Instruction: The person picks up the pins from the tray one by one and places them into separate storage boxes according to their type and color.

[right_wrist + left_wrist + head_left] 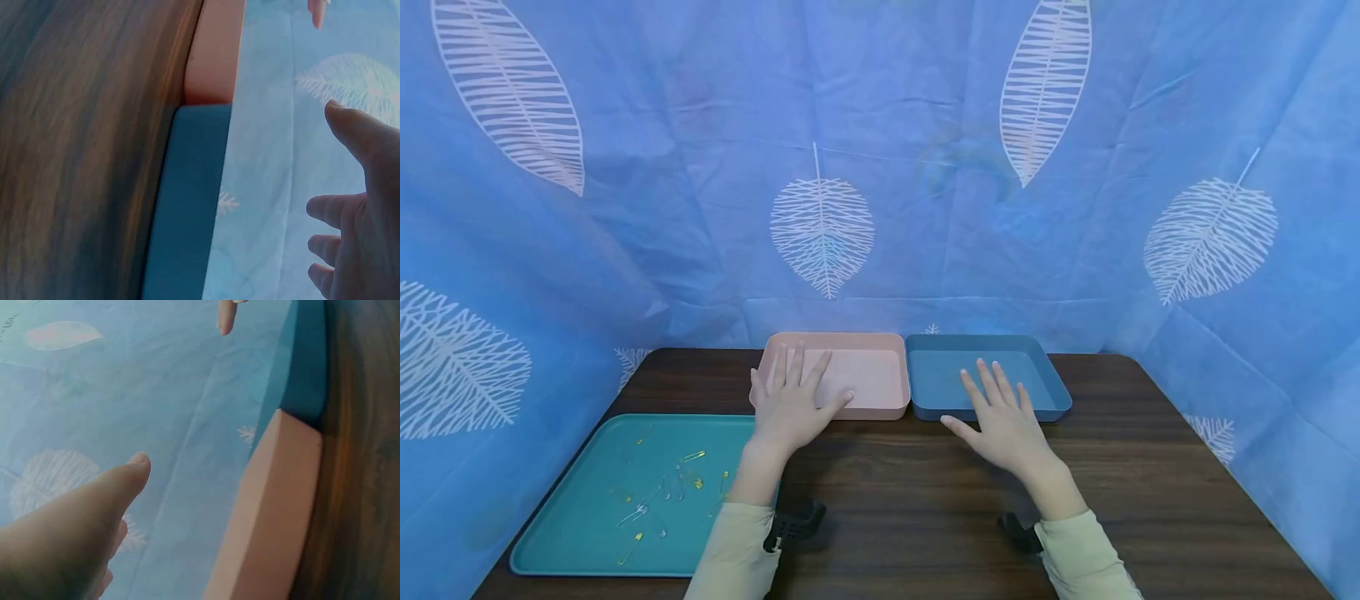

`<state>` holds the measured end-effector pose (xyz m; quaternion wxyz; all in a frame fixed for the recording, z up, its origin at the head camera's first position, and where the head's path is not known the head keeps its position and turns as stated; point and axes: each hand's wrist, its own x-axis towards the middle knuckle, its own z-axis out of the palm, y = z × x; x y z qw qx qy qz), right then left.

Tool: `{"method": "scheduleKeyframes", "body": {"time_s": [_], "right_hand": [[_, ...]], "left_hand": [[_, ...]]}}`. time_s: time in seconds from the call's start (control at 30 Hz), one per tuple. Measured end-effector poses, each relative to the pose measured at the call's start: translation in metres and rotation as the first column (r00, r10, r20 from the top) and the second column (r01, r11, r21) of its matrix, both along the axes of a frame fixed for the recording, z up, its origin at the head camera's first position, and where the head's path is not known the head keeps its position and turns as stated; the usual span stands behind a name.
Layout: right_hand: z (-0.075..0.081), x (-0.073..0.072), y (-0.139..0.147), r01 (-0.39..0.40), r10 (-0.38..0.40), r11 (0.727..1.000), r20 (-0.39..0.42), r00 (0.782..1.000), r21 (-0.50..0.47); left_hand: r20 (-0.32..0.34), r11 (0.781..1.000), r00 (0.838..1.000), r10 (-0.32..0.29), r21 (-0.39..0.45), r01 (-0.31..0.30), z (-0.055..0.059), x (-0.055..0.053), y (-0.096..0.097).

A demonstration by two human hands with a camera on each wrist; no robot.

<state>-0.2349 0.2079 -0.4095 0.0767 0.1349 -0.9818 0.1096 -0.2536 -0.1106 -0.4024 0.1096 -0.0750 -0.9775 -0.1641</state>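
Observation:
My left hand (788,410) is spread with straight fingers and overlaps the left part of a pink tray (872,375) in the head view. Nothing is in it. My right hand (1003,425), also spread and holding nothing, overlaps the front of a blue tray (940,375). Both wrist views show the hands raised above the tray rims. At the left lies a larger teal tray (572,500). On it are scattered several small pins, among them a gold safety pin (631,548), a yellow one (692,456) and a silver one (634,514).
The pink and blue trays stand side by side at the back of a dark wooden table (910,517). Behind the table hangs a blue cloth (917,242) with white leaf prints. My left forearm crosses the teal tray's right edge.

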Motion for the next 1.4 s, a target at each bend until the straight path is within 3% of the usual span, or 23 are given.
{"method": "scheduleKeyframes", "body": {"time_s": [0.37, 0.53, 0.73, 0.93, 1.1, 1.23, 1.4], "right_hand": [[0.010, 0.018, -0.032, -0.097, 0.101, 0.994, -0.075, 0.992, 0.047], [0.011, 0.029, -0.051, -0.156, 0.160, 0.985, -0.064, 0.985, 0.076], [0.008, 0.042, -0.076, -0.267, 0.269, 0.960, -0.011, 0.963, 0.086], [0.000, 0.056, -0.098, -0.390, 0.387, 0.918, 0.047, 0.921, 0.078], [-0.010, 0.064, -0.113, -0.476, 0.475, 0.872, 0.036, 0.879, 0.117], [-0.012, 0.071, -0.123, -0.551, 0.549, 0.826, 0.050, 0.834, 0.123], [-0.015, 0.078, -0.133, -0.626, 0.616, 0.774, 0.110, 0.780, 0.098]], "left_hand": [[0.001, 0.997, 0.998, 0.062, 0.046, -0.062, 0.021, 0.014, -0.031], [0.016, 0.993, 0.995, 0.095, 0.075, -0.096, 0.026, 0.017, -0.050], [0.015, 0.986, 0.989, 0.145, 0.078, -0.146, 0.024, 0.022, -0.075], [0.039, 0.972, 0.979, 0.198, 0.118, -0.201, 0.017, 0.033, -0.104], [0.064, 0.960, 0.970, 0.237, 0.141, -0.243, 0.009, 0.041, -0.126], [0.086, 0.950, 0.961, 0.265, 0.146, -0.275, 0.000, 0.045, -0.145], [0.159, 0.938, 0.944, 0.288, 0.152, -0.312, -0.011, 0.052, -0.171]]}}
